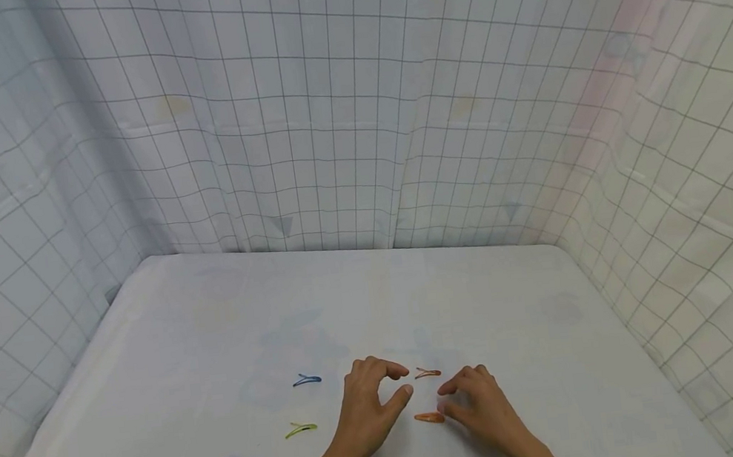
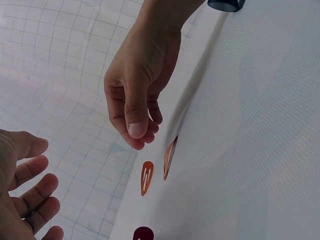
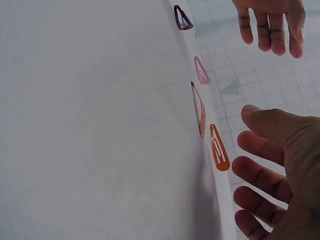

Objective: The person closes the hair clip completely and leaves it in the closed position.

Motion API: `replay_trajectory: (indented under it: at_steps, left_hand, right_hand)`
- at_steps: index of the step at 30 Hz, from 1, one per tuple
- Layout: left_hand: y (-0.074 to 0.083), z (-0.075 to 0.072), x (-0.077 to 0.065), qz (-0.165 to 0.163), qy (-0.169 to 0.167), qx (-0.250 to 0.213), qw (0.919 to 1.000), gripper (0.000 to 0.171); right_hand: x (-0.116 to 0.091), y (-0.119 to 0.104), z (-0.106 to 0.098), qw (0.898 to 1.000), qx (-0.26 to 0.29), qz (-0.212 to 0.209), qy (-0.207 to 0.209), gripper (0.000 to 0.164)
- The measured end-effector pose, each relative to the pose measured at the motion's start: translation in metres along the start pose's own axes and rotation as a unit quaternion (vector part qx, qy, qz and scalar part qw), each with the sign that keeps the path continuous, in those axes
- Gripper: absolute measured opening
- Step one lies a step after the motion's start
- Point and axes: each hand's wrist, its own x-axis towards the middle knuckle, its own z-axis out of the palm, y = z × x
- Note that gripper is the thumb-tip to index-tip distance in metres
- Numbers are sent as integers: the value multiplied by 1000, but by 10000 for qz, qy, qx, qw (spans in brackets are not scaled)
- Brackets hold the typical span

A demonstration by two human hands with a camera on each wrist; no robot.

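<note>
Two snap hair clips lie on the white table between my hands. The nearer one is an orange hair clip (image 1: 430,418), flat in the wrist views; the other is a copper-coloured hair clip (image 1: 428,372) with its two arms spread. My left hand (image 1: 370,408) is left of them, thumb and forefinger apart with nothing between. Close to the right end of the orange clip are the fingertips of my right hand (image 1: 482,404). In the right wrist view the right hand's fingers (image 3: 260,172) are spread beside the orange hair clip (image 3: 219,148), holding nothing.
Farther left lie a blue hair clip (image 1: 306,379) and a yellow-green hair clip (image 1: 301,429), both spread. The right wrist view shows a pink clip (image 3: 201,71) and a dark clip (image 3: 183,18). Grid-patterned curtains (image 1: 341,112) surround the table (image 1: 229,325).
</note>
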Motion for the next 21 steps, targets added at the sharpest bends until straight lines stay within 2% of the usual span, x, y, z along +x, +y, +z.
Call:
replay_trajectory:
  at_steps: [7,14,21]
  left_hand:
    - [0,-1,0,-38,14,59,10000,22]
    - [-1,0,0,-66,-27,-10,10000,21]
    - [-2,1,1,-130,-51,-31,9999,23]
  right_hand:
    - [14,3,-8,9998,16,169,113,19]
    - [30,11,-12,9986,-6,491,-192,21]
    - [40,18,-9,9972,-9,624,-415,20]
